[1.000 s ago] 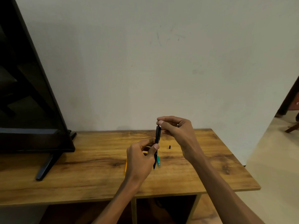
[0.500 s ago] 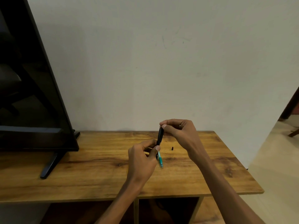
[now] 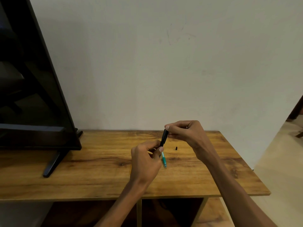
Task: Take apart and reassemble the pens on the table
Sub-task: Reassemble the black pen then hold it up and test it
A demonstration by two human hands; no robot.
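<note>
A black pen (image 3: pixel 164 138) stands nearly upright above the wooden table (image 3: pixel 98 174). My right hand (image 3: pixel 185 131) pinches its top end between thumb and fingers. My left hand (image 3: pixel 145 161) grips its lower part, with the thumb pressed against the barrel. A teal pen (image 3: pixel 164 160) lies on the table just below and behind my left hand, its upper part hidden by it. A small black pen piece (image 3: pixel 176 148) lies on the table to the right of the pens. A sliver of yellow (image 3: pixel 130 168) shows at the left edge of my left hand.
A black TV (image 3: pixel 32 95) on a slanted foot (image 3: pixel 52 164) stands at the left of the table. A pale wall rises right behind the table. The table's right edge drops to a beige floor (image 3: pixel 278 161). Open shelf compartments lie under the tabletop.
The black pen's lower tip, visible below my left hand a second ago, is now hidden by that hand. Both hands have stayed almost in place on the pen.
</note>
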